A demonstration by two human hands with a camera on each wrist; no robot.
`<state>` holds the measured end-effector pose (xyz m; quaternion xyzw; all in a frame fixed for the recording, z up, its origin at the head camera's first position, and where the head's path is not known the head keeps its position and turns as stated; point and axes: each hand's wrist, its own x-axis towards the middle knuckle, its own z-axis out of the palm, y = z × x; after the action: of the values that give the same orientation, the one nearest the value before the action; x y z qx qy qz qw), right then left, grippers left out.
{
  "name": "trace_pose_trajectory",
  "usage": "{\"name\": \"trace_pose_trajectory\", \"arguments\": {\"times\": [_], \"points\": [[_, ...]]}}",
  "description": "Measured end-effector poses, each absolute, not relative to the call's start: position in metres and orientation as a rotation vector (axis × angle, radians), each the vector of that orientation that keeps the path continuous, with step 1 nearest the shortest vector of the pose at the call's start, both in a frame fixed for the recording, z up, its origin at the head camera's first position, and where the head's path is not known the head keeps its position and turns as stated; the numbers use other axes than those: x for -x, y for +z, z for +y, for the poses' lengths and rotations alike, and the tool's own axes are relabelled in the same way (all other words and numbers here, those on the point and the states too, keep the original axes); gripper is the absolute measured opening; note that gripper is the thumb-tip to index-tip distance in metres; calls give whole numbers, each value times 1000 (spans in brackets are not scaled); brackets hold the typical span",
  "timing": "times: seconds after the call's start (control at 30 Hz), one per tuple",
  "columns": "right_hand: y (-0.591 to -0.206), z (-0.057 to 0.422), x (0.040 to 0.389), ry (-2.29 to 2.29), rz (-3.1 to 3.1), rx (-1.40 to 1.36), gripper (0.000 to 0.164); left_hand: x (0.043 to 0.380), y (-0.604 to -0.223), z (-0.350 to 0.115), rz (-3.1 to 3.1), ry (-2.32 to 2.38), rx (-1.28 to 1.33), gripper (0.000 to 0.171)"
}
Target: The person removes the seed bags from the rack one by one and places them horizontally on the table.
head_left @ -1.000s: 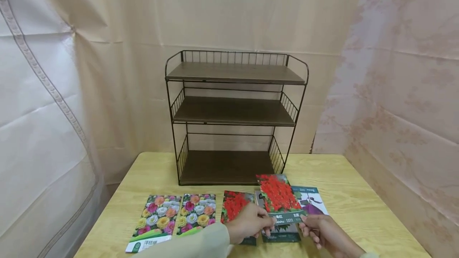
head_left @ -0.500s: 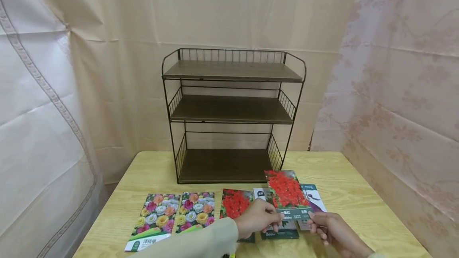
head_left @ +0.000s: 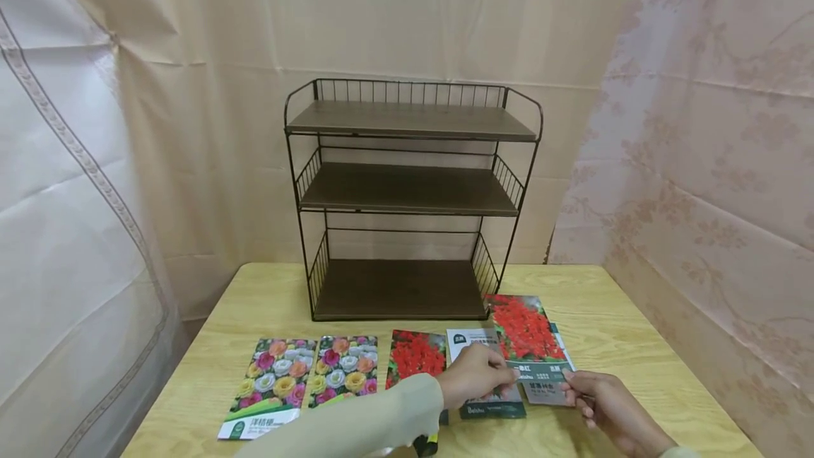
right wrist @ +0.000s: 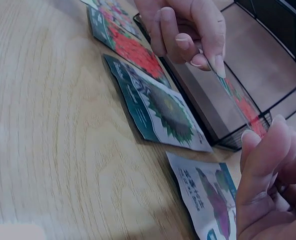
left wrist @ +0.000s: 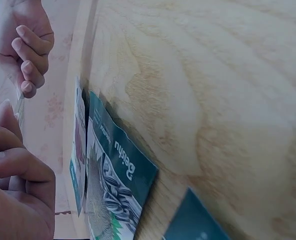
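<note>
Both hands hold a seed packet with red flowers point(head_left: 526, 327) by its lower corners. My left hand point(head_left: 477, 377) pinches its left corner, and my right hand point(head_left: 604, 401) pinches the right one. In the right wrist view the held packet point(right wrist: 243, 105) is seen nearly edge-on, raised over the table. Beneath it lie a sunflower packet point(right wrist: 165, 107) and a packet with a purple eggplant point(right wrist: 215, 200). A second red-flower packet point(head_left: 416, 355) lies left of these, partly covered by the left hand and sleeve.
Two packets of mixed-colour blooms, one at far left point(head_left: 273, 377) and its twin point(head_left: 343, 370), lie on the wooden table point(head_left: 210, 359). A three-tier metal rack with brown shelves point(head_left: 407, 189) stands behind. A dark packet edge with yellow point(head_left: 427, 442) shows under the left sleeve.
Both hands have carried the held red-flower packet to the right, from over the sunflower packet to over the eggplant packet. More of the sunflower packet shows now.
</note>
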<state>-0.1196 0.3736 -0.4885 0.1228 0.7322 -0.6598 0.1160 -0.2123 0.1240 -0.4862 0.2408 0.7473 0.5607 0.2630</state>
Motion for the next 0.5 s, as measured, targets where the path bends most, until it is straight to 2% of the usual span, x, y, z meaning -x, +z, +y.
{"name": "trace_pose_trajectory", "arguments": {"times": [0.5], "points": [[-490,397,115,-1964,2119,-401,29,212,-485,150,2062,1463,-696,27]]}}
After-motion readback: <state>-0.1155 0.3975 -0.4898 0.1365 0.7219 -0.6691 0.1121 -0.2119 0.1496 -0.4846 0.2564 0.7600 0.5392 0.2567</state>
